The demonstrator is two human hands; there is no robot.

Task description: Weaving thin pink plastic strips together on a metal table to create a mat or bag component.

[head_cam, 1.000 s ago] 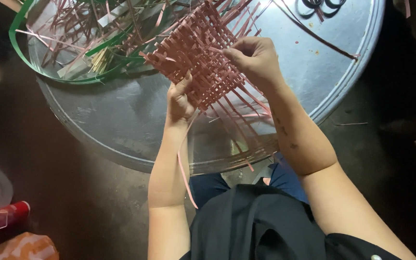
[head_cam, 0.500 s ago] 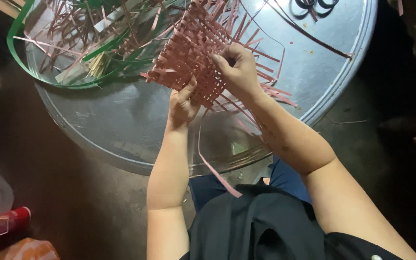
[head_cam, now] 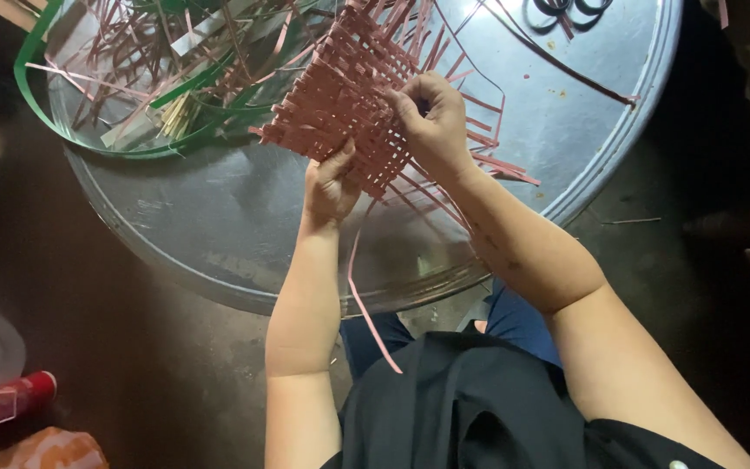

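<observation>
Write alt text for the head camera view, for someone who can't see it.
Two bare hands, left hand and right hand, hold a partly woven pink strip mat over a round metal tray. Loose pink and green strips lie piled at the tray's far left.

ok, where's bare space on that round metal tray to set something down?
Bare: the tray near its front-left rim, left of the left hand, and far right past the right hand. Crowded: the strip pile far left and under the pink woven mat.

— Where does the woven mat sit?
— Above the round tray, between the hands: left hand at its near edge, right hand on its right side.
— And the loose strips?
— Piled on the tray's far left. A can lies on the floor, near left.
</observation>
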